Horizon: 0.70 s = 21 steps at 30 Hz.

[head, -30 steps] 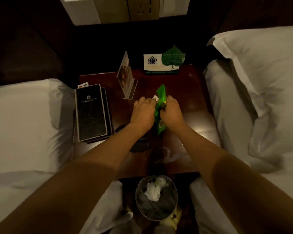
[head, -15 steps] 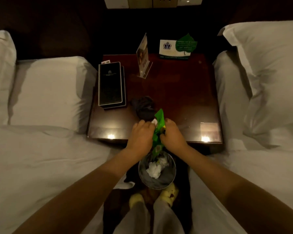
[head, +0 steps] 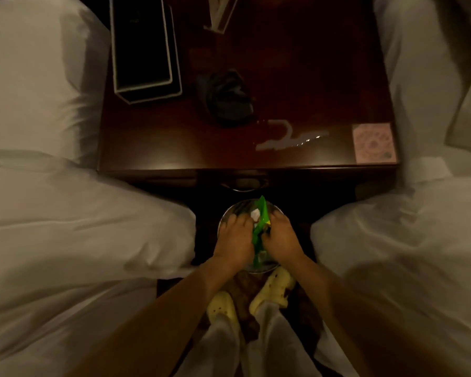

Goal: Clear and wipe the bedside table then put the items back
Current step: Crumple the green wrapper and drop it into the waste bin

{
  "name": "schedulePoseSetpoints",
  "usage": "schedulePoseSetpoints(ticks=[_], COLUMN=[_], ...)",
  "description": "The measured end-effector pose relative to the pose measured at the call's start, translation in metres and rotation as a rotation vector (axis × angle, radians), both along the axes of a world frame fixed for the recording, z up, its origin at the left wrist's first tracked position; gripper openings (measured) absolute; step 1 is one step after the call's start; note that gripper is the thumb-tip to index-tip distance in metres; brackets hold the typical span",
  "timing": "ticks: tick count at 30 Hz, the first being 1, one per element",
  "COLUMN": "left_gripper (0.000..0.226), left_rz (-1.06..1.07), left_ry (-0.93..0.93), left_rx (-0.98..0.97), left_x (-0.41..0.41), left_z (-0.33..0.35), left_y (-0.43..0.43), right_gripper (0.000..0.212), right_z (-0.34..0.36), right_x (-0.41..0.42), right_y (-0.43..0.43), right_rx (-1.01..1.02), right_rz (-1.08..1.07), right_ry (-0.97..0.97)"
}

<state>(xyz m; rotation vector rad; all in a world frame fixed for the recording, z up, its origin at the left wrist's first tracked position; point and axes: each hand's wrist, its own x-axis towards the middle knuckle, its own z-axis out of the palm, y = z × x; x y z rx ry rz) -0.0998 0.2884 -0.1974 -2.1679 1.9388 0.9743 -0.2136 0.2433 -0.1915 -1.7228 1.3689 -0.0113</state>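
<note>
Both hands have dropped from the table edge to directly over the bin [head: 225, 213], carrying the green packet [head: 259, 232] with them. Left hand [head: 235, 242] and right hand [head: 281, 241] pinch the packet between them, fingers curled shut on it, a bit of white showing at its top. At 12 o'clock from the hands stands the table [head: 297, 77], with a dark cloth [head: 229, 97] near its middle and a black folder [head: 142, 47] at 10 o'clock. Yellow shoes [head: 276, 288] sit at 6 o'clock.
</note>
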Motion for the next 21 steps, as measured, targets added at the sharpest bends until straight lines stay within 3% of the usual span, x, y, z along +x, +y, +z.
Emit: schedulePoseSetpoints(ticks=[9,12,17,21], left_gripper=[0.082,0.076,0.083,0.08], left_rz=[0.038,0.039,0.047,-0.002], left_ry=[0.16,0.115,0.077,0.046], left_rx=[0.16,0.143,0.148,0.18], left_x=[0.003,0.008,0.019,0.028], left_z=[-0.122,-0.151,-0.174,-0.164], left_y=[-0.008,-0.011,-0.013,-0.01], right_gripper=[0.051,0.061,0.084,0.083], right_z=[-0.138,-0.17,-0.194,-0.185], right_x=[0.0,0.004,0.008,0.007], right_y=[-0.004,-0.008,-0.012,-0.01], right_rx=[0.066,0.114,0.177,0.209], right_rz=[0.045,0.072,0.103,0.092], right_ry=[0.279,0.319,0.342,0.334])
